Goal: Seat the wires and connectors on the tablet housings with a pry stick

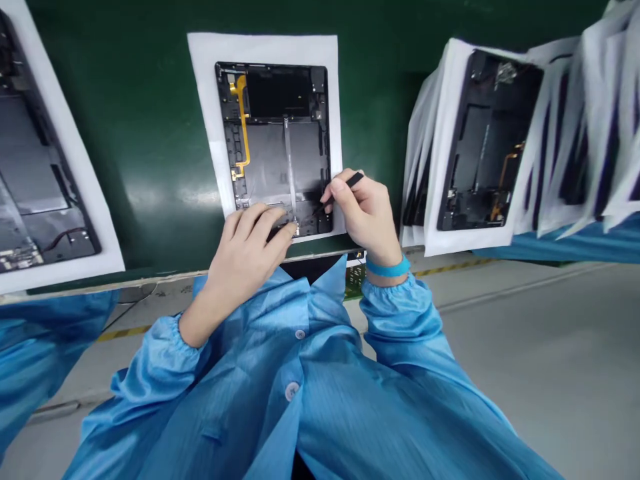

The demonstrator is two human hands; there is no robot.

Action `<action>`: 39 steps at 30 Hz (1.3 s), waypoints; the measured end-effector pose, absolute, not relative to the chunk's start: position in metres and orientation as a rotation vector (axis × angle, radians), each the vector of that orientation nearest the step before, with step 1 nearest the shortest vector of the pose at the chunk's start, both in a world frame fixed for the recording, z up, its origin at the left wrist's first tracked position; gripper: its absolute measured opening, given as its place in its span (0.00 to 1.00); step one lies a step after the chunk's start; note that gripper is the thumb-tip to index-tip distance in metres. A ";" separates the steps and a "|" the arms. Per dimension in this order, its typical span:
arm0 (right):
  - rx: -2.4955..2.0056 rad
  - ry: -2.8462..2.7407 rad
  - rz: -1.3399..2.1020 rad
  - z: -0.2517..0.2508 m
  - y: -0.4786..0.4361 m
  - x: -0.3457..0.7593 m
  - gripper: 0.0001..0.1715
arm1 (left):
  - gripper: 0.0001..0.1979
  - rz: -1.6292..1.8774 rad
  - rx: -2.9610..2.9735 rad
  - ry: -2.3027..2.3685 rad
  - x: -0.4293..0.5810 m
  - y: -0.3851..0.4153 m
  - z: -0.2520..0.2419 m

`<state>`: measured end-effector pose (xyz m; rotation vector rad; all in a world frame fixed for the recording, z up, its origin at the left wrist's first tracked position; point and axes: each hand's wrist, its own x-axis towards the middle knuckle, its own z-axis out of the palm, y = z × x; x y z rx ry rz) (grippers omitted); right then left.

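Observation:
An opened tablet housing (pixel 267 153) lies on a white sheet (pixel 203 60), its inside facing up. Along its left part runs an orange flex cable (pixel 244 130), and a pale strip (pixel 290 163) goes down the middle. My left hand (pixel 245 253) rests over the lower edge with fingers apart, the fingertips near a small connector at the strip's lower end. In my right hand (pixel 367 210) a slim black tool, which looks like tweezers (pixel 355 179), is pinched like a pen. Its tip points into the lower right of the housing; whether it touches anything is too small to tell.
Another opened tablet housing (pixel 37 173) on a white sheet lies at the left. To the right, a row of housings (pixel 493 147) leans between white sheets (pixel 555 147). The green table (pixel 140 133) ends close to my body. Blue sleeves or cloth of other people show at both sides.

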<state>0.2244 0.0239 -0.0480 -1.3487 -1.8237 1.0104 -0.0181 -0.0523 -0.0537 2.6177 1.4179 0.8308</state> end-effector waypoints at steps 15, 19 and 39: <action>-1.232 -1.672 1.063 -0.047 0.017 0.235 0.29 | 0.16 0.687 2.750 1.428 -0.013 -0.052 -0.049; -1.256 -1.763 0.896 -0.054 0.007 0.239 0.30 | 0.15 0.704 2.738 1.436 -0.013 -0.055 -0.055; -1.166 -1.943 0.679 -0.071 0.006 0.236 0.32 | 0.13 0.688 2.705 1.501 -0.010 -0.057 -0.062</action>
